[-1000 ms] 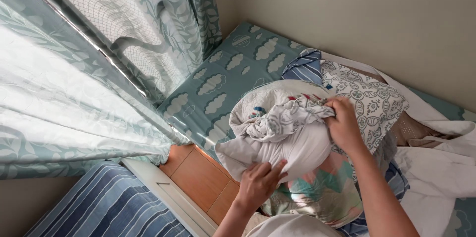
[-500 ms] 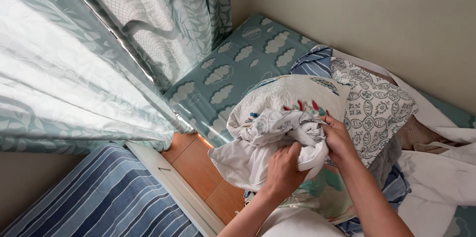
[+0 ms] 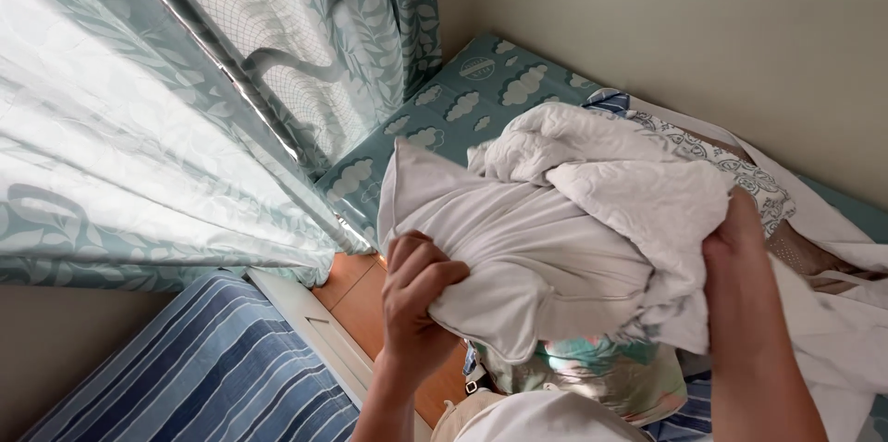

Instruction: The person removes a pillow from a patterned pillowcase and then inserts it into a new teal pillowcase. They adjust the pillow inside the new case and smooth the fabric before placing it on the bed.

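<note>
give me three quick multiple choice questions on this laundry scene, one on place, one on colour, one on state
1. Where is the left hand on the white cloth bundle?
A. at its lower left edge
B. on top of it
C. away from it

2. What colour is the striped fabric at lower left?
A. red and yellow
B. blue and white
C. plain black

3. What state is the bundle in?
A. folded flat on the cloud-print mat
B. hanging from the curtain
C. bunched up and held in both hands

Answers:
1 A, the fingers curl around the bundle's lower left edge.
2 B, blue stripes alternate with white.
3 C, the right hand grips the other side and the cloth is crumpled.
</note>
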